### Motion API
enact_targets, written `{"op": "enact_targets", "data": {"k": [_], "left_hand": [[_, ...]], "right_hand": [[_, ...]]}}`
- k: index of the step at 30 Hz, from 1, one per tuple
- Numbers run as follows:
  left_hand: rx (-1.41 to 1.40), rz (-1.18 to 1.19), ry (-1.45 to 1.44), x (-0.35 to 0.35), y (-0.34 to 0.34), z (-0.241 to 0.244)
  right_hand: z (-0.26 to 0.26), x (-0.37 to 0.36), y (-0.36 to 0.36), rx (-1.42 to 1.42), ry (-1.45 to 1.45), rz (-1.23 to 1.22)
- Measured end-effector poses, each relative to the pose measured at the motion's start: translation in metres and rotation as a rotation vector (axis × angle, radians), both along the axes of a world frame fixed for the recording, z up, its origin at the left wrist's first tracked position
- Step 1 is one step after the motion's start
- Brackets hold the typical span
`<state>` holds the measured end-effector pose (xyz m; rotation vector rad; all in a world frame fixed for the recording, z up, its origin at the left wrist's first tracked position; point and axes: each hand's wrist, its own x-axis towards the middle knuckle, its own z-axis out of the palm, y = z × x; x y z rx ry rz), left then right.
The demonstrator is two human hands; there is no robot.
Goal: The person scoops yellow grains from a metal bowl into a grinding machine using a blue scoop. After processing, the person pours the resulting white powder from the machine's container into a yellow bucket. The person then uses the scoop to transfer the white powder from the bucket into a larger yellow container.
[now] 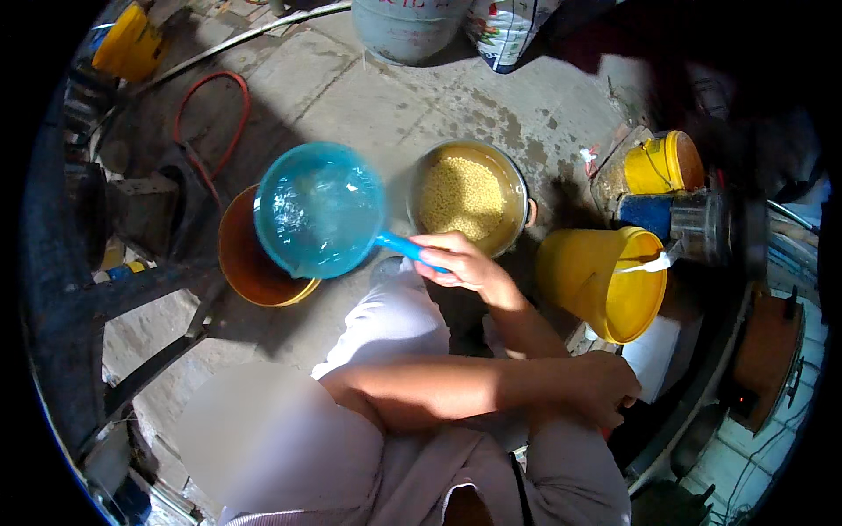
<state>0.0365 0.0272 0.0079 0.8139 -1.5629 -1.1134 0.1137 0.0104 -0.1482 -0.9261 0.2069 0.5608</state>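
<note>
My right hand [457,262] grips the blue handle of a round plastic dipper [320,209], which looks to hold clear water. The dipper is over part of a yellow bucket [240,260] with a dark, shadowed inside. Just right of the dipper stands a metal pot [520,187] with pale yellow beans [460,194] lying in liquid. My left forearm crosses over my right arm. At the right, my left hand [602,388] lies by my right elbow with its fingers curled, and whatever is under them is hidden.
A tilted yellow bucket [572,276] is at the right, near a smaller yellow pail [648,164] and a metal container [700,223]. A red hose [245,108] loops at the left. A grey gas cylinder [408,29] and a printed sack [503,36] stand behind.
</note>
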Motion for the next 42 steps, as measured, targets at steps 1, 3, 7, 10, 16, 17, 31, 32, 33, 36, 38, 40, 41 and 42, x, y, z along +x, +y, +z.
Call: {"op": "enact_targets", "data": {"k": [1,3,7,10,16,17,31,32,33,36,38,40,41,42], "left_hand": [[0.009,-0.014,0.006,-0.007,-0.003,-0.003],[0.029,-0.018,-0.037,-0.024,-0.007,-0.007],[0.028,-0.038,-0.093,-0.044,-0.012,-0.014],[-0.009,-0.060,-0.094,-0.053,-0.012,-0.018],[0.015,-0.113,-0.216,-0.057,-0.016,-0.013],[0.015,-0.110,-0.230,-0.058,-0.016,-0.013],[-0.033,-0.066,-0.235,-0.066,-0.018,-0.034],[-0.032,-0.065,-0.229,-0.064,-0.018,-0.035],[-0.012,-0.070,-0.247,-0.062,-0.018,-0.033],[0.016,-0.060,-0.275,-0.060,-0.018,-0.031],[-0.024,-0.028,-0.254,-0.064,-0.020,-0.037],[0.006,-0.038,-0.327,-0.053,-0.020,-0.029],[0.020,-0.044,-0.363,-0.047,-0.020,-0.026],[0.008,-0.014,-0.343,-0.047,-0.021,-0.027]], "right_hand": [[0.003,-0.016,-0.012,-0.014,0.005,-0.050],[0.015,-0.048,-0.037,-0.083,0.064,-0.142],[0.011,-0.096,-0.063,-0.280,0.115,-0.285],[-0.005,-0.115,-0.071,-0.428,0.322,-0.519],[-0.038,-0.141,-0.100,-0.591,0.487,-0.715],[-0.042,-0.143,-0.102,-0.620,0.495,-0.732],[-0.056,-0.133,-0.107,-1.767,0.054,-0.456],[-0.053,-0.130,-0.105,-1.804,0.137,-0.318],[-0.054,-0.127,-0.104,-1.813,0.134,-0.293],[-0.070,-0.117,-0.103,-1.851,0.137,-0.199],[-0.084,-0.110,-0.104,-1.950,0.125,-0.090],[-0.092,-0.104,-0.098,-2.036,0.098,-0.026],[-0.099,-0.101,-0.095,-2.011,0.157,-0.016],[-0.110,-0.100,-0.093,-1.986,0.212,-0.005]]}}
